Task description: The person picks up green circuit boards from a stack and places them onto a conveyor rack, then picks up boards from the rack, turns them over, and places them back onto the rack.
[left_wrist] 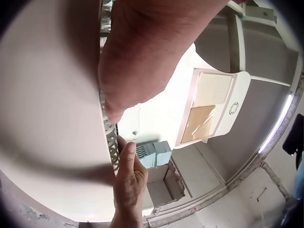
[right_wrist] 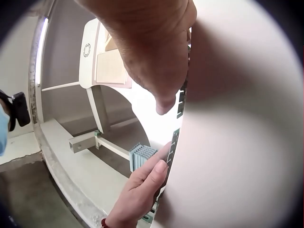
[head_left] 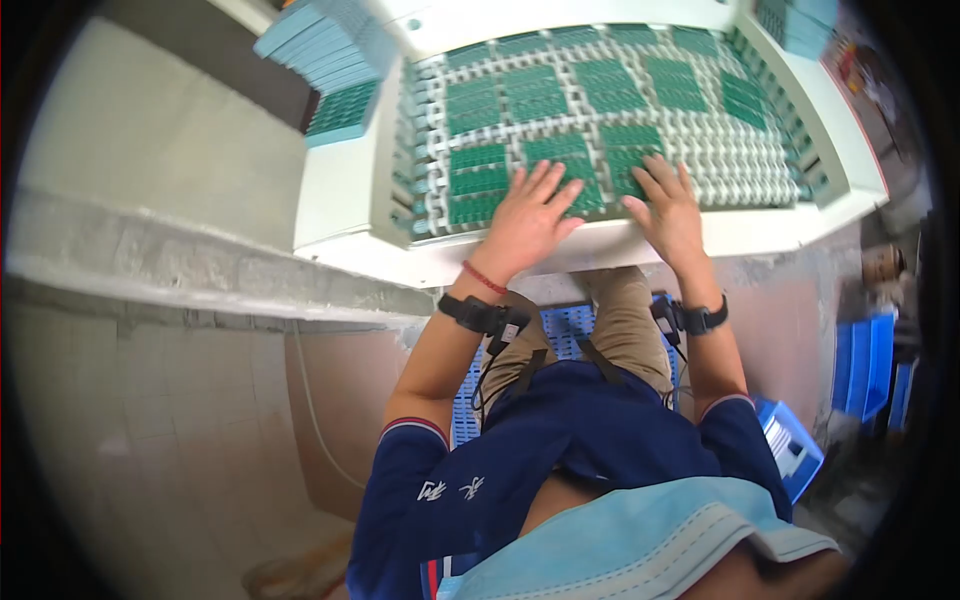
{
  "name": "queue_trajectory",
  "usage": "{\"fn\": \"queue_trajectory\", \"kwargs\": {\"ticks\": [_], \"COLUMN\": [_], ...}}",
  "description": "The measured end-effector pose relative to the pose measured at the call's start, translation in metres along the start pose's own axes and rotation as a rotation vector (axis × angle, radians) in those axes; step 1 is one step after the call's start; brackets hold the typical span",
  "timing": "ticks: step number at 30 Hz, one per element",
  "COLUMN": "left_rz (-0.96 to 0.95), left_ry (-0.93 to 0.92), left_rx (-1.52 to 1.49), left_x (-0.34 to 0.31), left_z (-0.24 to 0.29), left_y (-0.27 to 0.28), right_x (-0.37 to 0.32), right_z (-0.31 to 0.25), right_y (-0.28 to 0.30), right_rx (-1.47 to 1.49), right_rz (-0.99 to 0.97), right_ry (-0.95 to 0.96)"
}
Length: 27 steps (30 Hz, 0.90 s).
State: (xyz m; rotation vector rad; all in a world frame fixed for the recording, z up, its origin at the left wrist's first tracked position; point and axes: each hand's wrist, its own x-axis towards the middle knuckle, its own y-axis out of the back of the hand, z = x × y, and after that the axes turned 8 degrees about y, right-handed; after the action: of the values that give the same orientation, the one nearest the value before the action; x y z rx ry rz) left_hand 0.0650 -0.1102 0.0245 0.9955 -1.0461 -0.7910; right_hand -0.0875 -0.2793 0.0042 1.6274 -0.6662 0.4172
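Observation:
Rows of green rectangular pieces (head_left: 480, 170) lie on a white slatted conveyor bed (head_left: 740, 150) in the head view. My left hand (head_left: 527, 222) rests with spread, straight fingers on a green piece in the front row. Beside it, my right hand (head_left: 668, 212) touches another front-row green piece (head_left: 628, 150), its fingers extended. In the left wrist view the left hand (left_wrist: 142, 52) fills the top, and the right hand (left_wrist: 129, 185) shows below. The right wrist view has the right hand (right_wrist: 156, 52) at the top and the left hand (right_wrist: 140, 190) low down.
Stacked light-blue trays (head_left: 335, 50) stand at the machine's left corner, with a green-ribbed one (head_left: 342, 112) in front. More blue trays (head_left: 800, 25) stand at the right corner. The machine's white front edge (head_left: 370, 262) runs below the wrists. Blue bins (head_left: 862, 365) are on the right.

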Motion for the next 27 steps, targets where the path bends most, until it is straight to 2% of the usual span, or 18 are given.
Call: {"fn": "queue_trajectory", "kwargs": {"ticks": [2, 4, 6, 8, 10, 12, 15, 16, 17, 18, 20, 21, 23, 25, 27], "left_rz": [0.013, 0.040, 0.067, 0.057, 0.066, 0.045, 0.088, 0.091, 0.202, 0.196, 0.241, 0.238, 0.216, 0.109, 0.074], "left_ry": [-0.024, 0.016, 0.028, 0.011, 0.004, 0.013, 0.037, 0.079, 0.036, 0.038, 0.179, 0.175, 0.304, 0.499, 0.511], "left_rx": [-0.027, -0.058, -0.100, -0.205, -0.205, -0.269, -0.258, -0.292, -0.209, -0.201, -0.076, -0.073, 0.108, 0.292, 0.368], "left_x": [0.000, -0.002, -0.005, -0.006, -0.007, -0.008, -0.006, -0.006, -0.001, 0.003, 0.018, 0.028, 0.049, 0.068, 0.083], "left_z": [0.002, 0.002, 0.000, 0.001, 0.003, 0.003, 0.001, -0.001, -0.008, -0.013, -0.023, -0.033, -0.057, -0.076, -0.103], "left_y": [0.007, 0.013, 0.021, 0.031, 0.044, 0.058, 0.089, 0.096, 0.102, 0.112, 0.134, 0.139, 0.146, 0.149, 0.145], "right_x": [-0.001, -0.003, -0.006, -0.002, 0.005, -0.001, -0.021, -0.026, -0.028, -0.030, -0.021, -0.021, -0.021, -0.020, -0.018], "right_z": [0.003, 0.013, 0.027, 0.040, 0.045, 0.061, 0.079, 0.080, 0.080, 0.080, 0.065, 0.064, 0.063, 0.063, 0.065], "right_y": [0.000, 0.001, -0.004, -0.002, -0.001, -0.012, -0.033, -0.035, -0.037, -0.037, -0.025, -0.022, -0.019, -0.017, -0.018], "right_rx": [0.122, 0.314, 0.593, 0.649, 0.571, 0.577, 0.743, 0.753, 0.727, 0.699, 0.681, 0.743, 0.803, 0.761, 0.749], "right_rz": [0.095, 0.318, 0.477, 0.508, 0.542, 0.548, 0.643, 0.645, 0.663, 0.678, 0.715, 0.728, 0.749, 0.725, 0.759], "right_ry": [-0.123, -0.199, -0.434, -0.559, -0.543, -0.612, -0.523, -0.527, -0.475, -0.425, -0.469, -0.485, -0.501, -0.395, -0.356]}}
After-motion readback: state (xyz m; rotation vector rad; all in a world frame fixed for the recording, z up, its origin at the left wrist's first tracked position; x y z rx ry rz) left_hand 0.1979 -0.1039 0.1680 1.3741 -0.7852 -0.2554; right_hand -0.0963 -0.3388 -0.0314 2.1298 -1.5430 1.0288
